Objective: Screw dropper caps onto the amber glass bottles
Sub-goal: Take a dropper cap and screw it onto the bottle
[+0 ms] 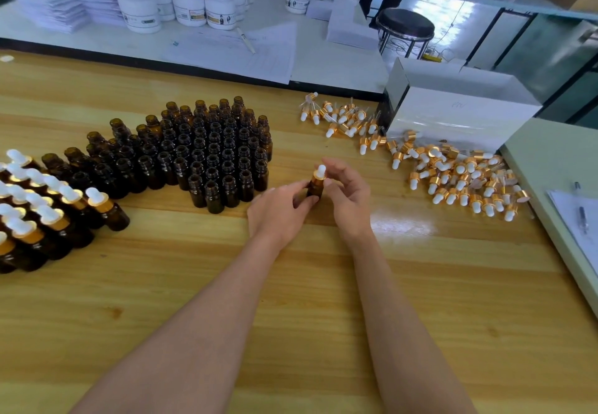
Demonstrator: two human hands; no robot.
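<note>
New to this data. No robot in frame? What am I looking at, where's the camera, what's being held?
There is no machine here: a person works with bare hands. The single picture comes from a camera worn on the head, looking forward and down, so both arms enter from the bottom.

The left hand holds a small amber bottle upright in a finger-and-thumb grip. The right hand curls around the dropper cap on top of it. Whether it actually pinches the cap is unclear.

On the wooden table, open bottles stand in the middle and capped bottles at the left. Loose caps lie at the right, beside a white box.
</note>
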